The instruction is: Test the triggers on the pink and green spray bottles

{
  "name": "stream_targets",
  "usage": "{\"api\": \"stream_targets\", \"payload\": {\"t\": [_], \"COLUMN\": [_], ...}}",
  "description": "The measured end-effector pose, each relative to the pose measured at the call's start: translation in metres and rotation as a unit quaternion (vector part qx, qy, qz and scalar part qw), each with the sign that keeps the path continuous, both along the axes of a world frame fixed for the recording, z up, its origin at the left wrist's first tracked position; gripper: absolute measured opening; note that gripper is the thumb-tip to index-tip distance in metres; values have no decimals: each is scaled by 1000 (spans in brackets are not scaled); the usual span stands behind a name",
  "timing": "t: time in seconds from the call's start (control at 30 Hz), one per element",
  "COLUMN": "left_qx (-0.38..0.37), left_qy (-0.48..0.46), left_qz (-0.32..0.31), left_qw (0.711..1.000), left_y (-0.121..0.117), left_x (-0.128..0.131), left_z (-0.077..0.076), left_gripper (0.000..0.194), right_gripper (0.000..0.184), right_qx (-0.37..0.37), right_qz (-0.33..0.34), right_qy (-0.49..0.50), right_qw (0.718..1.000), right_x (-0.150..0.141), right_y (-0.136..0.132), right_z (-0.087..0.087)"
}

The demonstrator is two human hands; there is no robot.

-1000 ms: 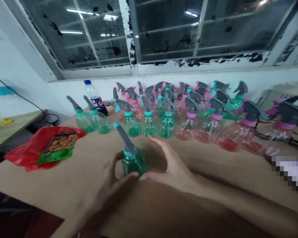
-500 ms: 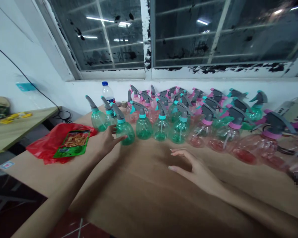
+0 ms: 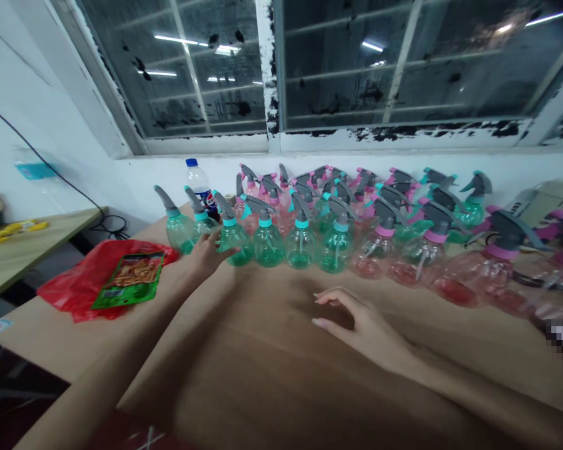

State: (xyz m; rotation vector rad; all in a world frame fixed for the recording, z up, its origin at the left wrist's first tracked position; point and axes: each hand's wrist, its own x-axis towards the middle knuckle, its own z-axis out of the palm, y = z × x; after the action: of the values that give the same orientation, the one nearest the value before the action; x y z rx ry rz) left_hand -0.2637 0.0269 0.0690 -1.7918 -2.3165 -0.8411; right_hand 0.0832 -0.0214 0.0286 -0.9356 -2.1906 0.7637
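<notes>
My left hand (image 3: 207,255) is at the left side of a green spray bottle (image 3: 238,247) with a grey trigger head and turquoise collar. Its thumb and fingers are spread, the thumb in front of the bottle's lower body; whether it touches the bottle I cannot tell. Two more green bottles stand just left of it, one of them (image 3: 174,231) at the row's end. To the right, green bottles (image 3: 300,247) continue the front row, then pink ones (image 3: 417,259). My right hand (image 3: 356,319) hovers over the table, fingers curved and thumb apart, holding nothing.
More spray bottles crowd behind the front row, below the window (image 3: 403,69). A cola bottle with a blue cap (image 3: 197,181) stands behind the left end. A red plastic bag (image 3: 75,294) with a green snack packet (image 3: 131,281) lies left on the brown table (image 3: 244,356).
The green bottle beside my left hand has shifted back into line with its neighbours and stands straighter. My left hand has moved slightly with it. The right hand is almost unmoved; the view has turned slightly.
</notes>
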Motion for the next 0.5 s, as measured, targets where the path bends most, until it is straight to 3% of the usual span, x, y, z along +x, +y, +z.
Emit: {"api": "stream_targets", "payload": {"t": [0.17,0.27,0.37,0.5], "left_qx": [69,125,87,-1], "left_qy": [19,51,72,87], "left_qz": [40,42,14,15], "left_qw": [997,990,993,996], "left_y": [-13,-26,-28,-8], "left_x": [15,38,62,87], "left_z": [-1,2,6,13], "left_gripper": [80,61,42,51], "right_gripper": [24,24,24,22], "right_qx": [-6,-8,-9,-3], "right_qz": [-18,-26,-33,-36], "right_qy": [-23,-30,-28,-10], "right_qw": [1000,999,999,999], "right_x": [13,23,30,35], "right_y": [-5,-8,-14,-23], "right_z": [-2,-4,-5,-4]}}
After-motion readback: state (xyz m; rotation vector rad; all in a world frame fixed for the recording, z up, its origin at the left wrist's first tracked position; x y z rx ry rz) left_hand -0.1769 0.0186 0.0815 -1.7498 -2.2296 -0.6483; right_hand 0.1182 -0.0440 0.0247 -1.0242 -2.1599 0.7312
